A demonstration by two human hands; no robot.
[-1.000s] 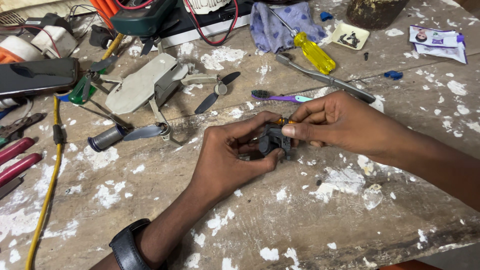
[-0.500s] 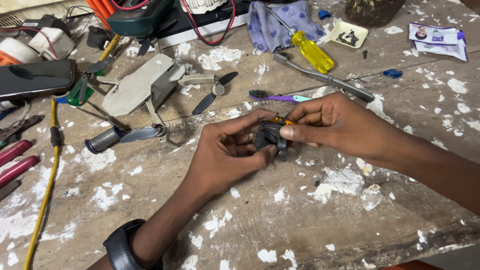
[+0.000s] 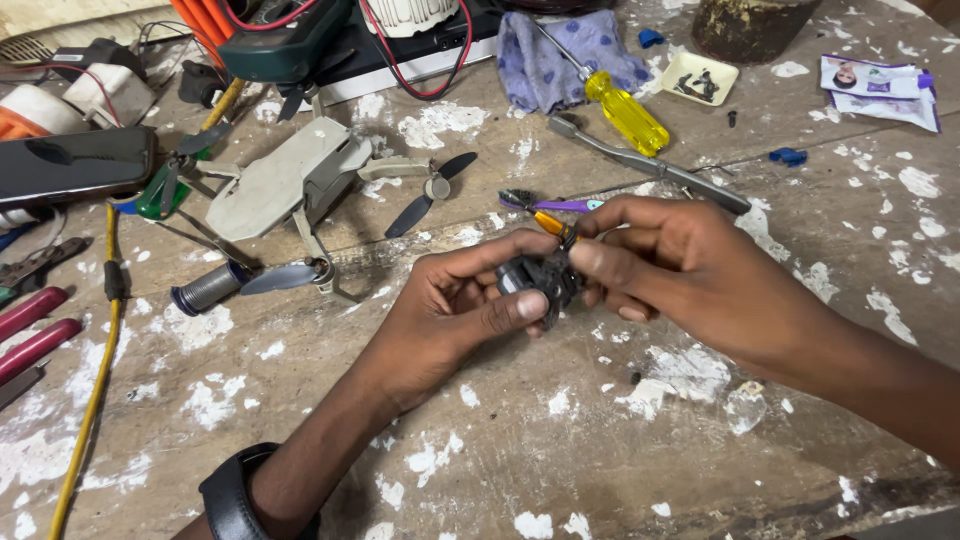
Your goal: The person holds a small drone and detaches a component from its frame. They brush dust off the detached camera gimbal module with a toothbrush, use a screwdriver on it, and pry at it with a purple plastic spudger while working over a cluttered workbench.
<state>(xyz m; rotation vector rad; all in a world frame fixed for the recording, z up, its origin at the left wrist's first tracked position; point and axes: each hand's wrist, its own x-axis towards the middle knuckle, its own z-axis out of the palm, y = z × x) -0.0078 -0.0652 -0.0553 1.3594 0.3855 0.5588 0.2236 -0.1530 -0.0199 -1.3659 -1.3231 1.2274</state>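
Head view: your desk (image 3: 560, 450) is rough, worn wood, scratched and blotched with white paint flecks. At frame centre both your hands meet on a small black part (image 3: 540, 280), blocky, matte plastic, with a short orange piece sticking up at its top; finer detail is too small to tell. Your left hand (image 3: 450, 310) has its grip closed around the part from the left, thumb on top, forefinger curled under. Your right hand (image 3: 690, 265) has its grip pinched shut on the same part from the right, fingertips at its upper edge, other fingers folded. The part is held just above the desk, not resting on it. A black band sits on your left wrist, lower left of frame. Upper left: a grey folded drone (image 3: 290, 180), smooth shell, thin dark propeller blades spread out. Upper centre: a screwdriver (image 3: 625, 110) with a glossy yellow handle, lying on a crumpled blue cloth (image 3: 560, 60). Just above your hands lies a thin purple tool (image 3: 555, 205). Left edge: red-handled pliers (image 3: 30, 320) and a yellow cable (image 3: 95, 390).
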